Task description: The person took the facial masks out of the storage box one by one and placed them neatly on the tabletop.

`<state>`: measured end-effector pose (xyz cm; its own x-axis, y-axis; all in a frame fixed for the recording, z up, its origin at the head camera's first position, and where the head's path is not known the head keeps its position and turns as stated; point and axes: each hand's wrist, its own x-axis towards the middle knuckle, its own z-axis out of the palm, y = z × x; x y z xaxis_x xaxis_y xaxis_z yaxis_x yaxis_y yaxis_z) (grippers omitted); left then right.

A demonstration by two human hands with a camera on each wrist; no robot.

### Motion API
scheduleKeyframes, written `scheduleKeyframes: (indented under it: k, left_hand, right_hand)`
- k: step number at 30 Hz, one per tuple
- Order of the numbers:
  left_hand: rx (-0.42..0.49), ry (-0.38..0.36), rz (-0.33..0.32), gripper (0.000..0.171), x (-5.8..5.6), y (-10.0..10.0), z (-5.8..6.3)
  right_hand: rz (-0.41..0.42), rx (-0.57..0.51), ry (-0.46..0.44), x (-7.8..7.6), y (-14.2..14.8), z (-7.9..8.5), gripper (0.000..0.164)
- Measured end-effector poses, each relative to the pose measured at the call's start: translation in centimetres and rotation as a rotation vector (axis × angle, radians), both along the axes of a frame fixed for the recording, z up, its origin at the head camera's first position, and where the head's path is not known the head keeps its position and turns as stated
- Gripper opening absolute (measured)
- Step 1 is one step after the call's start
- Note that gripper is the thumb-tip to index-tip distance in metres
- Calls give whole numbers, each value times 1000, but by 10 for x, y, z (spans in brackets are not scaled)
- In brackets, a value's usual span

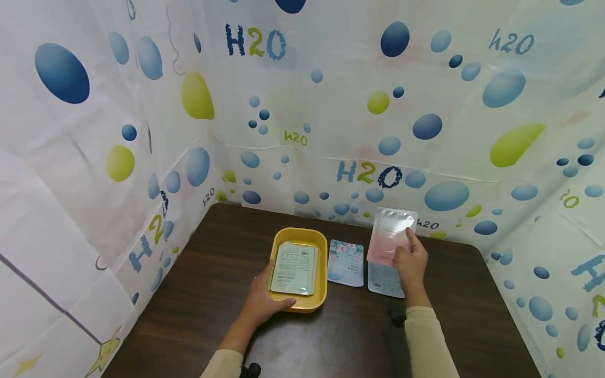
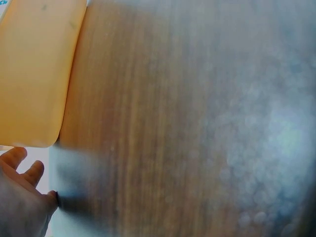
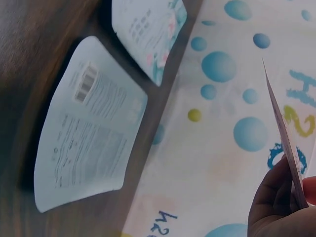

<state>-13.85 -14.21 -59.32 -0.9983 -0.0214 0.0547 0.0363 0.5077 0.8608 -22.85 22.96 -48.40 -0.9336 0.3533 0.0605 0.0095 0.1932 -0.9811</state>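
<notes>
My right hand (image 1: pixel 411 262) pinches a pink and silver sheet mask packet (image 1: pixel 385 236) between thumb and fingers. In the right wrist view this packet (image 3: pixel 284 133) shows edge-on. Below it, a pale blue packet (image 1: pixel 385 278) with a barcode lies on the table, partly covered in the head view. A flowered blue packet (image 1: pixel 346 263) lies to its left. My left hand (image 1: pixel 262 299) rests spread against the front left corner of a yellow tub (image 1: pixel 323 262), thumb along the front rim. Pale green packets (image 1: pixel 293 270) lie stacked in the tub.
The dark wooden table (image 1: pixel 198 315) ends at the back against a white curtain (image 1: pixel 302 105) printed with blue and green drops. More of this curtain hangs at both sides.
</notes>
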Motion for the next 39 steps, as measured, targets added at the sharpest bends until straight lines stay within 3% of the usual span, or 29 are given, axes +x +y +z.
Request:
scheduleKeyframes:
  k: [8, 23, 30, 39]
  left_hand:
    - [2, 8, 5, 130, 0, -1, -1]
    - [-5, -9, 18, 129, 0, -1, 0]
    - [-16, -4, 17, 129, 1, -1, -1]
    - [-12, 0, 5, 129, 1, 0, -2]
  right_hand:
    - [-55, 12, -19, 2, 12, 2, 69]
    - [-73, 16, 9, 6, 31, -5, 68]
    - [-77, 0, -23, 7, 42, -9, 68]
    - [-97, 41, -24, 7, 58, -14, 76]
